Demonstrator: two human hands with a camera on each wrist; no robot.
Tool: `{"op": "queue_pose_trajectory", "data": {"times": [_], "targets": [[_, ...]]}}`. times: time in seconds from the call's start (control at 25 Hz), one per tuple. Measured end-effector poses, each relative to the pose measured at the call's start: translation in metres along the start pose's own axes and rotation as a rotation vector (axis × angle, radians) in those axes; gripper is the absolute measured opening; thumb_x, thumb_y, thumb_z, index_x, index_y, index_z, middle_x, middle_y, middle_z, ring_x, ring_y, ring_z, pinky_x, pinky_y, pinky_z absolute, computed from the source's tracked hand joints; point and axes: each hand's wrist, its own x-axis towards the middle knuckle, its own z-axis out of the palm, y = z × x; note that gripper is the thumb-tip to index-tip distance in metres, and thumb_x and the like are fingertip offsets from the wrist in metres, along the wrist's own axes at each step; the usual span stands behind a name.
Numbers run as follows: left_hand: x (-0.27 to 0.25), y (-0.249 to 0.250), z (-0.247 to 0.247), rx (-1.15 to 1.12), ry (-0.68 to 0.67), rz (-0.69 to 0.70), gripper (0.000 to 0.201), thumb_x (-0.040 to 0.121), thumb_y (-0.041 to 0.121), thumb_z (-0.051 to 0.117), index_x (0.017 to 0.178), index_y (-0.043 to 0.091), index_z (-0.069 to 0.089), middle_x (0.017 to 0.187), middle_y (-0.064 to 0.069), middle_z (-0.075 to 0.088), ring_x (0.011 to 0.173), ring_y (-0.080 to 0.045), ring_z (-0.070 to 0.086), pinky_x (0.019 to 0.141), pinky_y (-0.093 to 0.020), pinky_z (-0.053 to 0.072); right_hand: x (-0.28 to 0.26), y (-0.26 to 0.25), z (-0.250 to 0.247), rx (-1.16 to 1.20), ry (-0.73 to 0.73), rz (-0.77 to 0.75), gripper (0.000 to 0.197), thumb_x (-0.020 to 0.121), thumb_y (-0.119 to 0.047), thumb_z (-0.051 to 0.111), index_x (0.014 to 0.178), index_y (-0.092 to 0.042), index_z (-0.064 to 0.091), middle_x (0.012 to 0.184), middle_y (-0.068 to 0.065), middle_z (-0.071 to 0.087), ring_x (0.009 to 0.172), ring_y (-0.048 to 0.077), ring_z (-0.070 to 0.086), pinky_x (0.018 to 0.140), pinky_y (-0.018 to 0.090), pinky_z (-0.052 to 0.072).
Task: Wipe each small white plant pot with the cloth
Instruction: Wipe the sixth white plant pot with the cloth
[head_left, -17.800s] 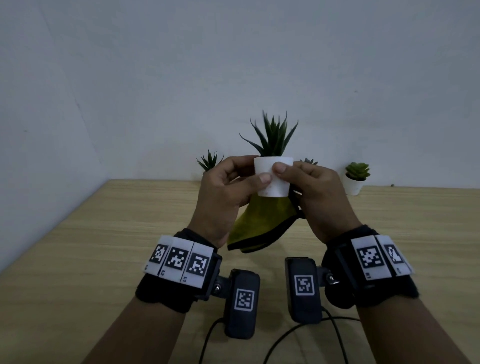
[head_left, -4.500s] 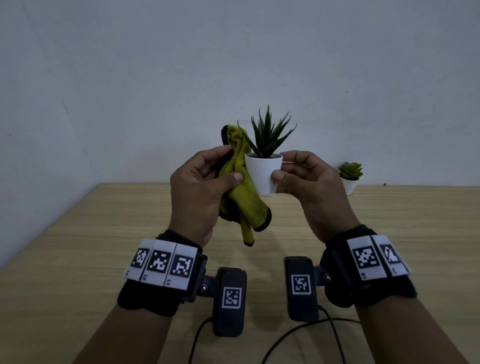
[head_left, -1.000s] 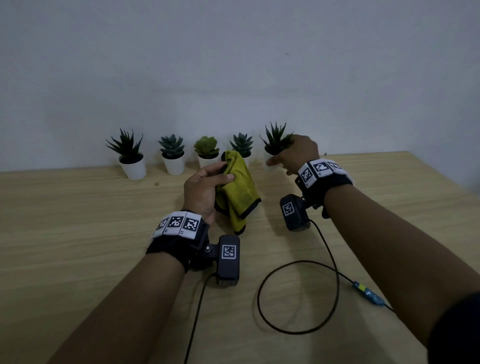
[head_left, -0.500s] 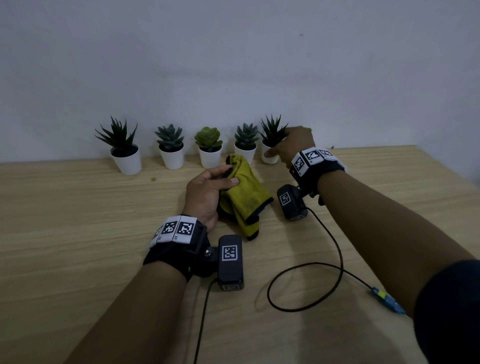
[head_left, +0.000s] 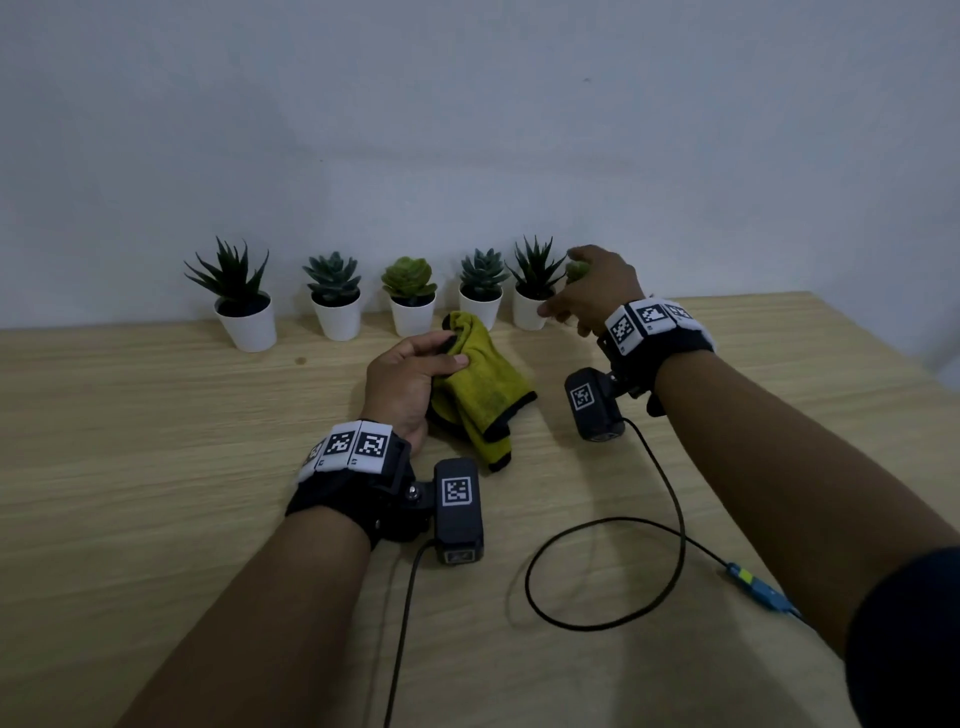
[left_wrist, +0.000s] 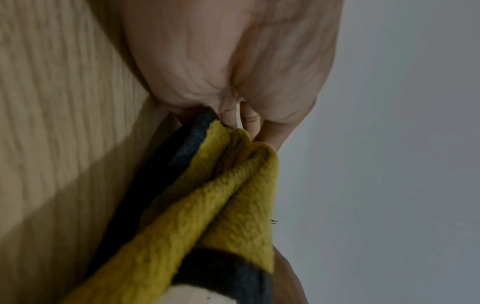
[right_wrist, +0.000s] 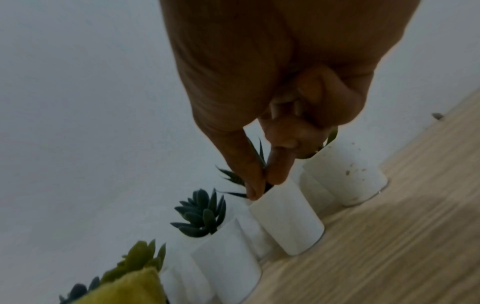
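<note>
Pale wooden table (head_left: 156, 519), grain running left to right. Plain grey-white wall (head_left: 467, 130) along its far edge. Black cable (head_left: 670, 519) looped on the near-right tabletop, ending in a blue and yellow-green connector (head_left: 756, 590) further right.

Left hand (head_left: 410, 379) clenched, right hand (head_left: 589, 291) pinching.

No readable text anywhere; the wristbands (head_left: 358, 446) seemingly carry only square coded markers.
</note>
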Motion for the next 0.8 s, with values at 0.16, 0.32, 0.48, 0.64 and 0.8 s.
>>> {"op": "queue_pose_trajectory", "data": {"times": [0.16,0.32,0.48,0.64,0.8], "targets": [[0.000,0.001,0.002,0.009,0.011,-0.003,0.030,0.071,-0.014,0.069,0.093,0.006,0.070,0.110,-0.021,0.069,0.099,-0.032,0.067,0.091,-0.043,0.055,-0.001,0.013,-0.019,0.196,0.155,0.071,0.077,0.065,-0.012,0.085,0.134,-0.022,0.051,0.108,0.018,0.068,0.038,0.008,0.052,0.035,0.017,0.038],[-0.001,0.001,0.004,0.030,0.021,-0.001,0.031,0.070,-0.014,0.069,0.093,0.007,0.070,0.111,-0.020,0.069,0.103,-0.033,0.067,0.092,-0.044,0.054,0.007,0.034,-0.026,0.172,0.177,0.202,0.077,0.060,-0.035,0.087,0.128,-0.018,0.056,0.114,0.013,0.067,0.062,0.020,0.059,0.054,0.028,0.046],[0.001,0.001,0.003,0.043,0.023,-0.004,0.030,0.071,-0.013,0.070,0.093,0.007,0.070,0.110,-0.020,0.070,0.100,-0.031,0.067,0.091,-0.042,0.055,0.017,0.043,-0.015,0.136,0.121,0.240,0.099,0.048,-0.057,0.086,0.132,-0.016,0.053,0.117,0.010,0.067,0.091,0.026,0.068,0.081,0.040,0.057],[0.002,0.000,0.003,0.053,0.021,-0.004,0.029,0.071,-0.013,0.069,0.091,0.009,0.070,0.106,-0.018,0.070,0.097,-0.029,0.068,0.090,-0.041,0.055,0.030,0.045,-0.011,0.080,0.106,0.244,0.105,0.049,-0.062,0.084,0.136,-0.015,0.049,0.125,0.009,0.062,0.104,0.029,0.064,0.089,0.047,0.055],[0.003,-0.001,0.004,0.065,0.014,-0.002,0.029,0.072,-0.013,0.069,0.091,0.009,0.070,0.104,-0.016,0.071,0.095,-0.027,0.068,0.087,-0.039,0.056,0.034,0.045,-0.008,0.034,0.058,0.184,0.068,0.059,-0.054,0.084,0.111,-0.013,0.067,0.099,0.007,0.070,0.087,0.026,0.067,0.079,0.040,0.057]]}}
